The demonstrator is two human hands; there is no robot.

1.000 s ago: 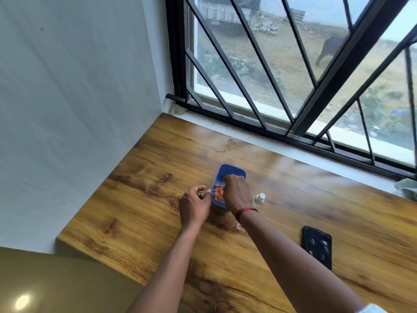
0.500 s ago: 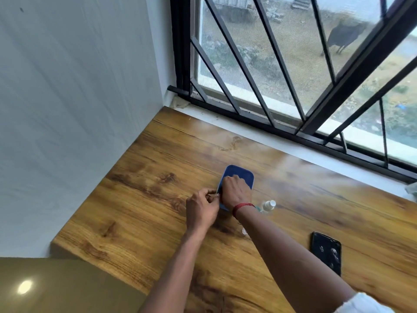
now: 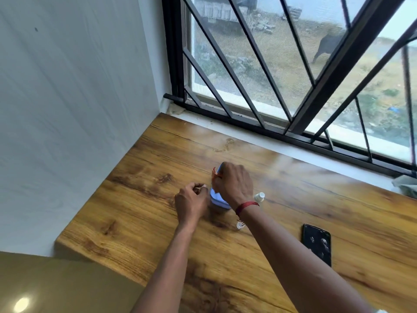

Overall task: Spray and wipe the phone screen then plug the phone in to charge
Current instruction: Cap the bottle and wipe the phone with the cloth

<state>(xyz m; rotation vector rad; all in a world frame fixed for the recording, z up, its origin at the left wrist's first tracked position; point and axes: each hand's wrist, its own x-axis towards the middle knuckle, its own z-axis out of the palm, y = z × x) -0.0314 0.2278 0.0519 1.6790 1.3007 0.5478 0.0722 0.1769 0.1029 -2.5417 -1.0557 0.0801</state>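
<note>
A black phone (image 3: 317, 243) lies flat, screen up, on the wooden desk (image 3: 140, 213), right of my right forearm and apart from both hands. A small spray bottle with a white cap (image 3: 259, 197) stands just right of my right wrist. My right hand (image 3: 233, 185) grips a blue case (image 3: 217, 199) from above; the case is tilted, and a bit of orange cloth (image 3: 214, 175) sticks out at its far left edge. My left hand (image 3: 191, 203) is curled with its fingertips pinched against the case's left side. Most of the case is hidden under my right hand.
A small clear cap (image 3: 240, 225) lies on the desk under my right forearm. A white wall borders the desk on the left. A barred window (image 3: 293, 123) runs along the back. Crumpled greenish material (image 3: 406, 186) sits on the sill at far right.
My right hand has moved from inside the open blue case to on top of it, and the case has tipped up. The left hand stays at its left edge. The camera view shifted slightly.
</note>
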